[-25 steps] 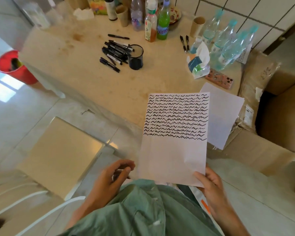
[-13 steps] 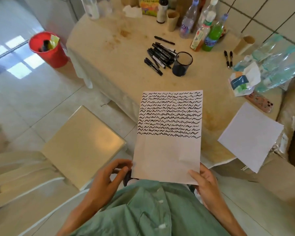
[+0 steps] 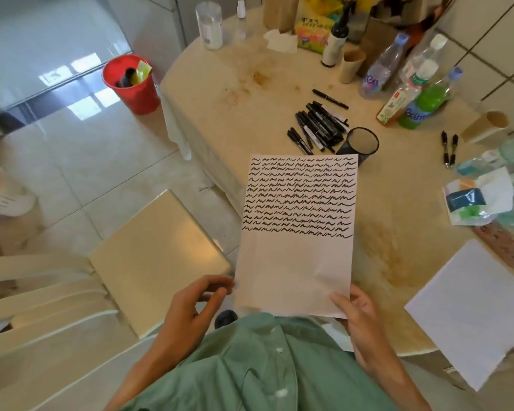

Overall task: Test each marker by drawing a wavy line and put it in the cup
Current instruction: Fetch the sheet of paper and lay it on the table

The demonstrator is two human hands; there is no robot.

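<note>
Sheet of paper (image 3: 297,238) held up over the near edge of the table (image 3: 220,84), upper two thirds packed with rows of short black wavy strokes, lower third blank white, slight crease near the bottom. Right hand (image 3: 359,318) grips the sheet's bottom right corner, thumb on top of the page, fingers curled behind. Left hand (image 3: 190,304) at about 9 o'clock of the sheet's bottom edge, fingers loosely curled, fingertips just beside the paper edge; cannot tell if they touch it, nothing held in it.

Pile of black markers (image 3: 318,126) lies on the table at 12 o'clock of the sheet, caps on, white label bands on some, stacked roughly parallel. One single marker (image 3: 330,99) lies apart at 12 o'clock of the pile. Dark cup (image 3: 362,143) stands upright just at 3 o'clock of the pile, touching or nearly touching the nearest markers, its base hidden behind the sheet's top right corner; no marker visible in it. Two more black pens (image 3: 448,149) lie side by side at 3 o'clock of the cup, well apart.

Blank white sheet (image 3: 472,310) overhangs the table edge at 4 o'clock. Bottles (image 3: 416,102) cluster at 1 o'clock. Red bucket (image 3: 131,84) on the floor at 10 o'clock. Green shirt (image 3: 250,366) fills the bottom.
</note>
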